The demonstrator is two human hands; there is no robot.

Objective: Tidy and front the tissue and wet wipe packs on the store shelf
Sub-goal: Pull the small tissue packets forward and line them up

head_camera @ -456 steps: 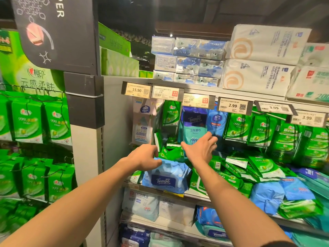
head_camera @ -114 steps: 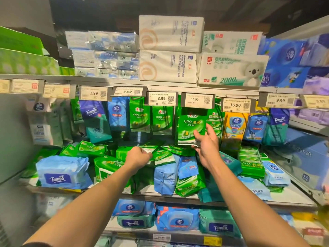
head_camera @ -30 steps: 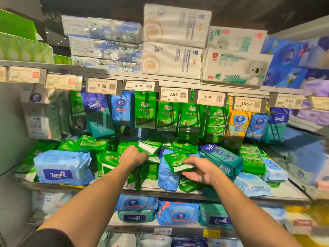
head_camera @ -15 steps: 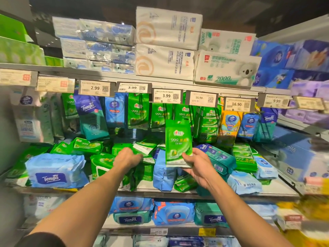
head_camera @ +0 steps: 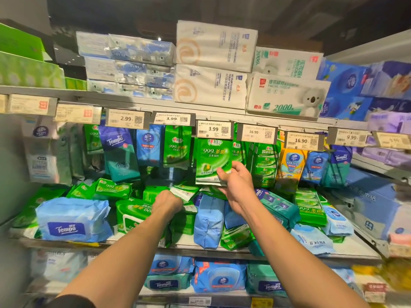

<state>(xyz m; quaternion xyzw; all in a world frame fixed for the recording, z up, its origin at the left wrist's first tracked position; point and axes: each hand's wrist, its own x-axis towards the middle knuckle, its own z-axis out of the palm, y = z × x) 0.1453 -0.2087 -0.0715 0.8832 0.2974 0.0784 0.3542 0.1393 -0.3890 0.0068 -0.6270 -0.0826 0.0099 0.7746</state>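
The right hand (head_camera: 236, 183) is pinching a green pack (head_camera: 212, 162) by its lower corner, holding it upright just below the 3.99 tag (head_camera: 214, 129), apparently for hanging. The left hand (head_camera: 166, 202) is resting curled among loose packs on the shelf (head_camera: 200, 246) below that tag; what it is gripping cannot be told. Fronting is judged far from finished: hanging rows are looking orderly, while the shelf is holding a tumbled heap.

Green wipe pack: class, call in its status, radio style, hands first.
Right hand pinches green wipe pack upright, under the 3.99 tag. Left hand curled on the loose pile below; grip unclear. Nothing blocking.
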